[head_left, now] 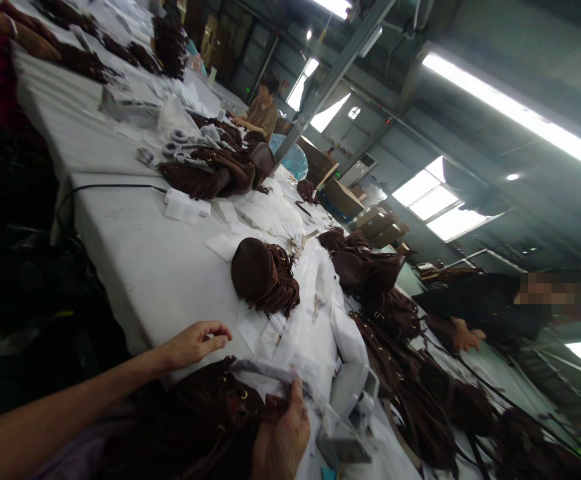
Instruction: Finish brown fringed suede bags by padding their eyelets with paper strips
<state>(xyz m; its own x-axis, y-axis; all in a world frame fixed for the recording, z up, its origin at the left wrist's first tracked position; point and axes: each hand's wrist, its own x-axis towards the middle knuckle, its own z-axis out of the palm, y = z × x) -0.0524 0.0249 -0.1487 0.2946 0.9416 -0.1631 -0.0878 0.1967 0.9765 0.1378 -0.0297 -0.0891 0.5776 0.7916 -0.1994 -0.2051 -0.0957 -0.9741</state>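
Observation:
A dark brown fringed bag [190, 407] with small gold-coloured rings fills the bottom of the view, close to my body. My right hand [285, 427] grips the edge of this bag's opening, thumb on top. Thin whitish wrapping [265, 373] sticks out of the opening and touches my right thumb. Above the bag, to the left, my left hand [200, 341] hovers with its fingers curved and apart from the thumb, nothing between them. Another brown fringed bag [253, 270] lies on the white-covered table [135, 267] just beyond my hands.
Several brown bags [370, 267] are heaped along the right side. A grey tape dispenser [345, 433] stands right of my right hand. Farther back lie tape rolls [180, 150] and more bags. A co-worker [490, 303] is across the table; another person [263, 110] works at the far end.

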